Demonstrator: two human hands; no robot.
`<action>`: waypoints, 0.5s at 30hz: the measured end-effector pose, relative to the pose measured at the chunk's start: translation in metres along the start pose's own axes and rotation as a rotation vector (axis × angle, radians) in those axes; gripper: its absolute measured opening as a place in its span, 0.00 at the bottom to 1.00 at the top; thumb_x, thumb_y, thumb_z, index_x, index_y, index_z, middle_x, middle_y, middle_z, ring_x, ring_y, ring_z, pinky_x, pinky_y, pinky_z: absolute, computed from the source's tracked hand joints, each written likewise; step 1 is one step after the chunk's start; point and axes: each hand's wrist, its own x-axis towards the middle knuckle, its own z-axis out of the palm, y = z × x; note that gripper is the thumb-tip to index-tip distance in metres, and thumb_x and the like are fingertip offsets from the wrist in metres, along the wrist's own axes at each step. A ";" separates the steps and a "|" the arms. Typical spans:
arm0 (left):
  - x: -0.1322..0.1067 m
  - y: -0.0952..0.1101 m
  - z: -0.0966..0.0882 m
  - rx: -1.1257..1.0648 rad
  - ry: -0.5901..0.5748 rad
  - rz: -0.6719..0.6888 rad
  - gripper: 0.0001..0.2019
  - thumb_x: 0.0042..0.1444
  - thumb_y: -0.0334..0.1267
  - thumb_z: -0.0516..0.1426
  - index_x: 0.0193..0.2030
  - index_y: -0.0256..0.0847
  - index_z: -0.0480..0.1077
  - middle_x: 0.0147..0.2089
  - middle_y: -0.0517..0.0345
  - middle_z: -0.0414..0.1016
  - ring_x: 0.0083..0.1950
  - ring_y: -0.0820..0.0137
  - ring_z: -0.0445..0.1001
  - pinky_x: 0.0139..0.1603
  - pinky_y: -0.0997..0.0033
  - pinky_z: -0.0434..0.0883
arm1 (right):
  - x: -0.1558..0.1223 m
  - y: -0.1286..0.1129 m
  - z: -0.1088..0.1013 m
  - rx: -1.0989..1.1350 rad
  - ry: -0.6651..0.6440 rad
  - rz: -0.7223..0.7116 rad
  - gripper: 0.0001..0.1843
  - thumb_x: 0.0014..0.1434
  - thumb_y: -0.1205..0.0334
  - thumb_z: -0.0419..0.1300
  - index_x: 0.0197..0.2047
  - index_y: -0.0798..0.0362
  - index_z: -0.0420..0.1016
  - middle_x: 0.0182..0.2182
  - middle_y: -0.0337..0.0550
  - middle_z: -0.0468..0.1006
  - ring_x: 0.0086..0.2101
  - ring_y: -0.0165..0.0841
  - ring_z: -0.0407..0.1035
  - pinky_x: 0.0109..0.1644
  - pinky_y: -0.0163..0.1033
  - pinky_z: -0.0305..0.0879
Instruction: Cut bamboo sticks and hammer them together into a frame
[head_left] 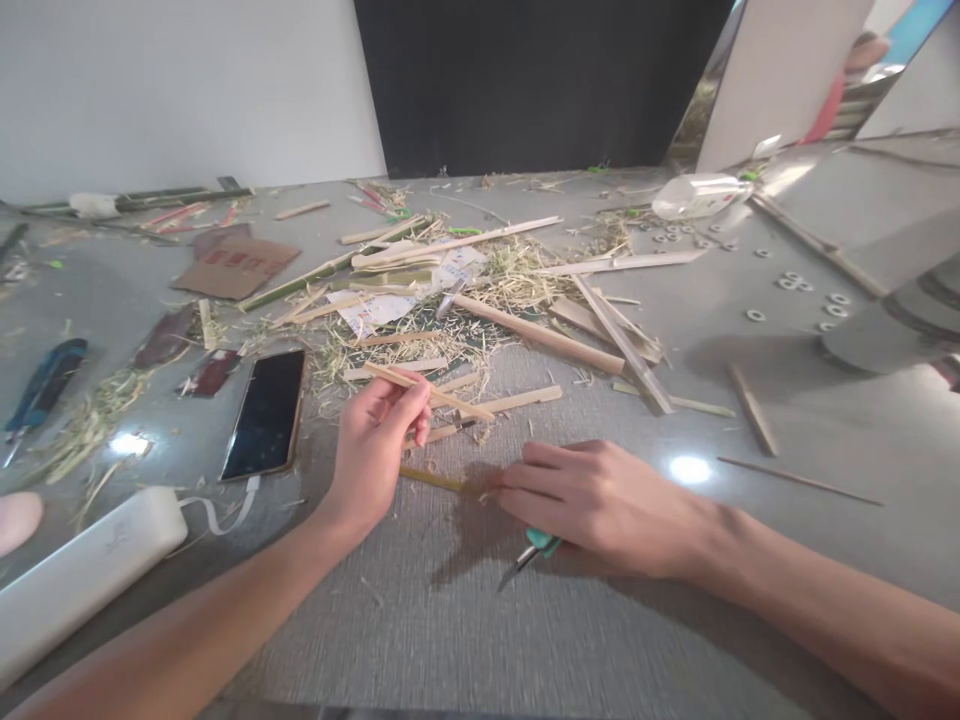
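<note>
L hand (381, 415) pinches thin wood strip (466, 405); R hand (596, 490) has knife (541, 541) tucked below.
Strip is at 10 o'clock of R hand, btw L thumb & fingers, prob. for light hold. R grip is wrapped round knife handle, blade to 7 o'clock, maybe so fingertips (508, 480) are free near tabletop (420, 640).

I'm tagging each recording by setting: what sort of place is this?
Probably a craft worktable, perhaps for wood or bamboo: shavings lie heaped on the table, a hammer lies by them, and the right hand holds a knife.
</note>
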 end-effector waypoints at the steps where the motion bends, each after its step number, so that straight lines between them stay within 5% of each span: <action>1: 0.000 0.000 0.000 0.001 -0.002 0.000 0.05 0.64 0.39 0.64 0.38 0.42 0.76 0.29 0.62 0.67 0.27 0.78 0.66 0.26 0.77 0.62 | -0.001 0.001 0.001 -0.002 0.004 0.013 0.09 0.71 0.64 0.53 0.46 0.55 0.74 0.43 0.47 0.80 0.40 0.36 0.68 0.32 0.39 0.61; 4: 0.000 0.000 0.000 0.007 0.002 0.001 0.05 0.64 0.39 0.64 0.38 0.42 0.76 0.29 0.62 0.68 0.27 0.78 0.66 0.26 0.76 0.62 | -0.002 0.002 0.000 -0.012 0.012 0.044 0.08 0.71 0.67 0.52 0.41 0.54 0.72 0.38 0.45 0.77 0.37 0.35 0.66 0.32 0.38 0.59; 10: -0.001 0.001 0.001 0.004 0.005 0.002 0.04 0.64 0.38 0.63 0.39 0.41 0.76 0.29 0.62 0.67 0.27 0.78 0.66 0.26 0.76 0.62 | 0.001 -0.002 -0.007 0.020 -0.006 -0.024 0.15 0.72 0.62 0.52 0.58 0.54 0.70 0.48 0.47 0.78 0.40 0.35 0.67 0.30 0.38 0.60; 15: -0.001 0.001 0.001 0.020 0.011 -0.001 0.05 0.63 0.39 0.64 0.38 0.41 0.76 0.29 0.61 0.68 0.27 0.77 0.66 0.25 0.76 0.62 | -0.002 0.004 -0.003 0.046 0.023 0.005 0.08 0.68 0.64 0.56 0.47 0.54 0.74 0.48 0.50 0.79 0.41 0.35 0.69 0.30 0.36 0.62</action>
